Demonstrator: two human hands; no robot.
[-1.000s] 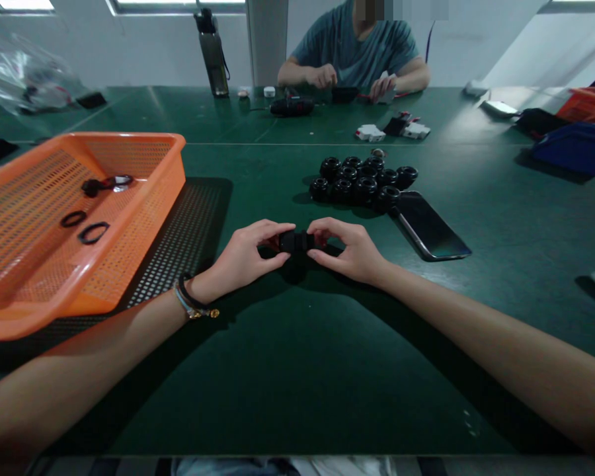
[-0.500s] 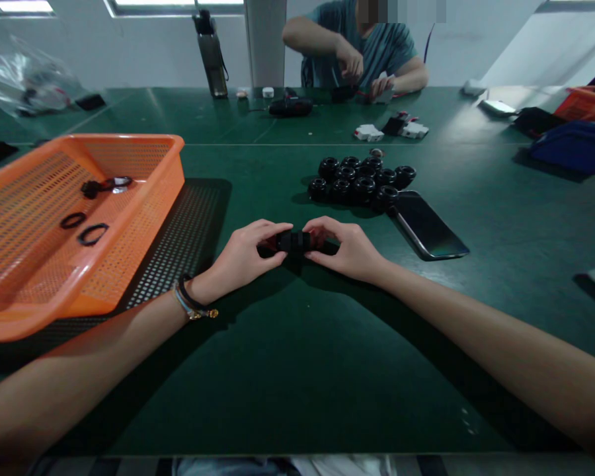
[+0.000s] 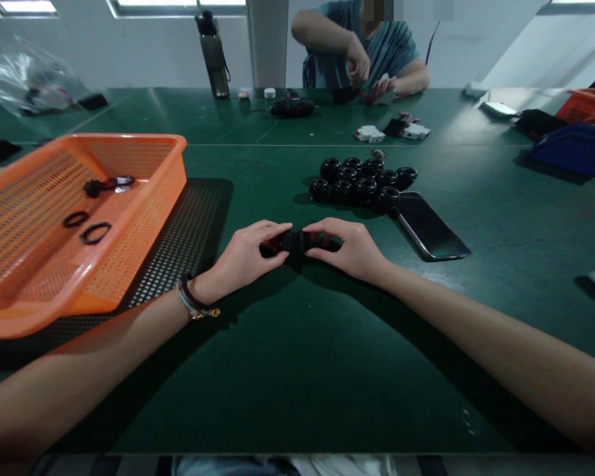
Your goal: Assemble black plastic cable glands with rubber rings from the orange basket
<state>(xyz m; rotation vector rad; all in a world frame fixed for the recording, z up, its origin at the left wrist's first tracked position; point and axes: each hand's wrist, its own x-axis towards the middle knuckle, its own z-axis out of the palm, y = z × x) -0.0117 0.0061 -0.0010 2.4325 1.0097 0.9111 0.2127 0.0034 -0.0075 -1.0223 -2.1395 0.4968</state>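
Note:
Over the middle of the green table, both my hands pinch a short black plastic fitting, which looks like a cable gland [image 3: 297, 242]. My left hand [image 3: 250, 250], with bracelets at the wrist, grips its left end between thumb and fingers. The right end is pinched by my right hand [image 3: 350, 248] in the same way. Fingers and shadow hide part of the fitting. Just beyond my right hand several similar black fittings [image 3: 365, 190] stand in a cluster, their round openings showing.
At left stands an orange basket [image 3: 178, 149] holding black rings [image 3: 96, 233] and a dark cabled piece. A phone [image 3: 431, 226] lies right of the cluster. Across the table a person [image 3: 359, 63] handles small parts near white pieces [image 3: 370, 134] and a bottle [image 3: 213, 59]. Blue bin [image 3: 575, 149] at far right.
The whole view has shifted very slightly. Both hands keep their pinch on the black fitting in nearly the same place.

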